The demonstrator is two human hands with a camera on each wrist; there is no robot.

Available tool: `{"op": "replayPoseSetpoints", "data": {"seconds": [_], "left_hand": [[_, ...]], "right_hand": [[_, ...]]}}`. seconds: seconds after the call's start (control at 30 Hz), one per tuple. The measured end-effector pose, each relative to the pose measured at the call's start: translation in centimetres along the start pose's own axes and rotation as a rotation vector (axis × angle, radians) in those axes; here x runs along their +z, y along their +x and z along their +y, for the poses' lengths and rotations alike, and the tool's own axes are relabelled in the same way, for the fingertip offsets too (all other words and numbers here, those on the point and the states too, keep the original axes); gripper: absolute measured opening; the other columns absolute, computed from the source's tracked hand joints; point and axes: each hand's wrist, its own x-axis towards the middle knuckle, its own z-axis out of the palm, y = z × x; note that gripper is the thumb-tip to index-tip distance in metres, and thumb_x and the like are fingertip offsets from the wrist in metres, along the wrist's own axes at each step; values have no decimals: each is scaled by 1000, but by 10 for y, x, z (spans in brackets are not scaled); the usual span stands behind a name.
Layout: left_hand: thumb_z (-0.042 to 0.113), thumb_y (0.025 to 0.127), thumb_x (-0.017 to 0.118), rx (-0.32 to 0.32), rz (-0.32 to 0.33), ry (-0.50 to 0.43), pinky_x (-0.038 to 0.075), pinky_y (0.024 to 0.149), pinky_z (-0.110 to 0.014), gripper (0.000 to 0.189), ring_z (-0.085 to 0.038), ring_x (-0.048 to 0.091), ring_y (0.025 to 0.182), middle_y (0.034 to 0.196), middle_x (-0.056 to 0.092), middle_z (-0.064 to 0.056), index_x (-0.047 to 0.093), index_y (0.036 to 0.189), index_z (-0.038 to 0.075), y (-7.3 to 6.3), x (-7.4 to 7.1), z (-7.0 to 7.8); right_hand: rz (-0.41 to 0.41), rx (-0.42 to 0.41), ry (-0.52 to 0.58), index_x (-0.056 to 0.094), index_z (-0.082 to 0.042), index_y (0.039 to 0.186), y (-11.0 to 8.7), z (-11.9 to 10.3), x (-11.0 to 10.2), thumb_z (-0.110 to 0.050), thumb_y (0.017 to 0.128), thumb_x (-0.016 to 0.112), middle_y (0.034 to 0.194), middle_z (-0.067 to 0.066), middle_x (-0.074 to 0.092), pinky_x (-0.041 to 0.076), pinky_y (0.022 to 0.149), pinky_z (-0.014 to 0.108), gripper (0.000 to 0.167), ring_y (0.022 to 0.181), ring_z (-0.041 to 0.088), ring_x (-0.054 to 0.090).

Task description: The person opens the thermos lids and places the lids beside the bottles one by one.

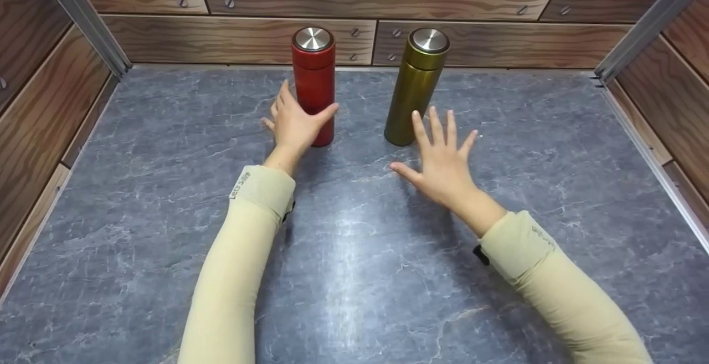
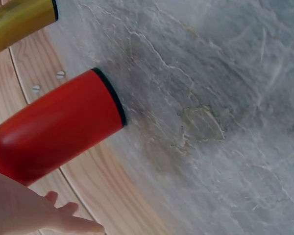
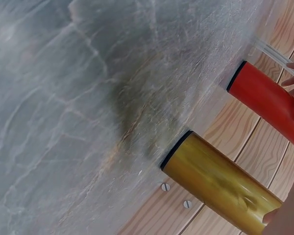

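Note:
In the head view a red thermos bottle (image 1: 314, 81) with a steel-topped lid stands upright on the table. My left hand (image 1: 296, 126) is right at its near left side, thumb stretched across its front and fingers spread along its left. To the right stands a gold-green thermos bottle (image 1: 414, 92) with a similar lid. My right hand (image 1: 443, 170) is just in front of it, fingers straight and spread, fingertips overlapping its lower right side in this view. The left wrist view shows the red bottle's base (image 2: 88, 110); the right wrist view shows the gold bottle (image 3: 215, 181).
Both bottles stand near the back of a grey marble-patterned table (image 1: 343, 242). Behind them rises a wood-patterned wall (image 1: 249, 37) with printed screws. Similar side walls (image 1: 50, 92) meet it at grey metal corner posts (image 1: 88, 26).

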Motion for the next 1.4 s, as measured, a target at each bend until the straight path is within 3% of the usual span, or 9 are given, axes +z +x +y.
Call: {"op": "replayPoseSetpoints", "data": {"seconds": [0.17, 0.33, 0.47, 0.57, 0.73, 0.9, 1.13, 1.4], "left_hand": [[56, 73, 70, 22, 31, -78, 4, 112, -61, 96, -26, 30, 136, 146, 38, -7, 24, 145, 13, 6, -1, -6], [46, 77, 70, 89, 18, -131, 3, 112, -60, 77, -23, 35, 133, 141, 46, -4, 37, 139, 15, 8, -2, -8], [41, 79, 71, 129, 6, -193, 5, 114, -56, 71, -20, 38, 132, 139, 48, -5, 39, 137, 14, 8, -3, -9], [35, 79, 72, 157, -6, -288, 19, 114, -46, 67, -18, 43, 128, 135, 51, -6, 40, 134, 12, 7, -4, -10], [25, 79, 74, 210, -46, -404, 40, 103, -34, 65, -18, 49, 121, 129, 53, -9, 40, 131, 9, 3, -7, -12], [24, 78, 75, 223, -85, -407, 43, 100, -35, 66, -20, 50, 119, 128, 53, -10, 40, 132, 9, -2, -11, -17], [27, 74, 78, 257, -92, -370, 44, 98, -33, 66, -18, 51, 116, 124, 56, -7, 45, 128, 10, -9, -20, -21], [32, 72, 78, 312, -89, -296, 48, 93, -32, 63, -16, 54, 110, 119, 59, -3, 49, 125, 13, -20, -31, -17]], "right_hand": [[4, -5, -11, 4, -18, 151, -2, -1, 0, -64, 82, 53, 157, 16, 0, -4, 100, 75, 96, 142, 45, -4], [-12, -6, -13, 2, -19, 151, -2, 1, 0, -62, 83, 53, 157, 16, 0, -5, 100, 75, 95, 142, 45, -6], [-16, -4, -15, 2, -19, 151, -1, 1, 0, -62, 83, 53, 157, 16, 1, -6, 101, 75, 95, 142, 45, -5], [-16, -2, -18, 3, -19, 151, -1, 1, 0, -63, 83, 52, 157, 16, 1, -5, 101, 74, 95, 142, 45, -4], [-20, 4, -9, 3, -19, 151, -1, 2, -2, -63, 83, 51, 157, 16, 2, -6, 102, 74, 95, 142, 44, -4], [-19, 3, 8, 4, -18, 151, -1, 3, -2, -65, 83, 50, 157, 17, 4, -7, 104, 71, 95, 142, 44, -3], [9, -36, 23, 8, -14, 151, 0, 5, -2, -58, 85, 53, 155, 22, 11, 1, 113, 59, 92, 143, 42, 4], [22, -49, 139, 11, -11, 150, 1, 7, -4, -61, 87, 47, 152, 24, 21, 5, 116, 53, 89, 142, 42, 10]]}}
